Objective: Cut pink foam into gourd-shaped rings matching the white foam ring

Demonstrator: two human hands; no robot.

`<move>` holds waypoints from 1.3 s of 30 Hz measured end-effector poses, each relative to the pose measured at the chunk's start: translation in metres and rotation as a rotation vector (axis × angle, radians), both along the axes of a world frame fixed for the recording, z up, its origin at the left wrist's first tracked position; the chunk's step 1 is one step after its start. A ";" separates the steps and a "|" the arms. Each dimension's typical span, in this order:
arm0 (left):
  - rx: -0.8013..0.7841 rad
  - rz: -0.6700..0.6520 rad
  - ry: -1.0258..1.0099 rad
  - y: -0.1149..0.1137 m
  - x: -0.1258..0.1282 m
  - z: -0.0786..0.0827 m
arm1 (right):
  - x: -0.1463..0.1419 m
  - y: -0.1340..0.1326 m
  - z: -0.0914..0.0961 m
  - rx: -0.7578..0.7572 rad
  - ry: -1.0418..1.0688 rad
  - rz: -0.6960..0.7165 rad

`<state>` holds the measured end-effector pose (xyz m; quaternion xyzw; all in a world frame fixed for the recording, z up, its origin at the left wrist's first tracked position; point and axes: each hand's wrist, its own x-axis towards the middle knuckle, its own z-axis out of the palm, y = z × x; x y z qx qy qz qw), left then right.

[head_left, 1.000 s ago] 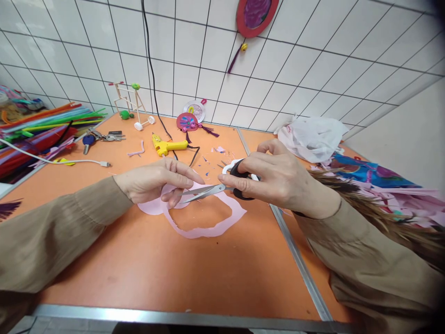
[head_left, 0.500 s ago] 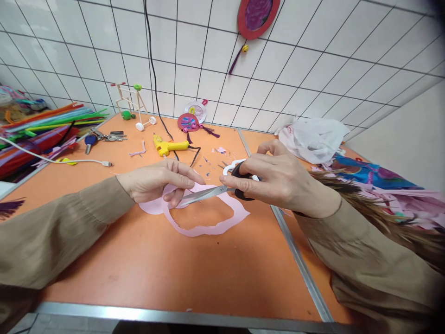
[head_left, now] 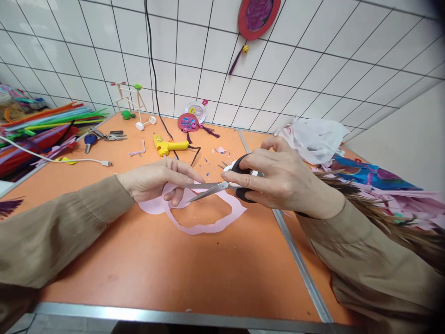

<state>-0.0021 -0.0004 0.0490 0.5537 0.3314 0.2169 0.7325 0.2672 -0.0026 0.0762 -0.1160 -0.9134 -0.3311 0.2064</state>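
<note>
Lying just under your hands on the orange table, the pink paper loop has its far edge pinched between your left hand's thumb and fingers. Your right hand grips the scissors, blades parted at that edge. Beyond your left hand lies a yellow glue gun.

Both arms, in tan sleeves, reach in from either side, and the hands almost meet at the scissors. The right hand grips the scissors' handles, thumb on top and fingers curled. The left hand, just left of the scissors' blades, is palm down and pinches the paper between thumb and fingertips.
</note>
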 end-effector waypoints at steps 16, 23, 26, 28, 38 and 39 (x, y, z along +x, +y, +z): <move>-0.056 -0.001 -0.045 0.001 0.000 -0.002 | -0.001 -0.002 0.003 0.081 -0.013 -0.011; -0.051 -0.009 -0.037 -0.001 0.001 0.001 | 0.001 -0.002 0.002 0.066 -0.039 -0.023; -0.061 0.001 -0.032 -0.001 0.001 0.001 | 0.001 -0.002 0.002 0.082 -0.043 -0.036; -0.060 0.007 -0.031 0.000 0.001 0.000 | 0.001 -0.002 0.003 0.092 -0.041 -0.019; -0.054 0.008 -0.039 0.001 0.000 -0.002 | 0.000 -0.003 0.002 0.063 -0.045 -0.027; -0.058 0.009 -0.042 0.001 0.000 -0.002 | -0.001 -0.004 0.003 0.062 -0.045 -0.018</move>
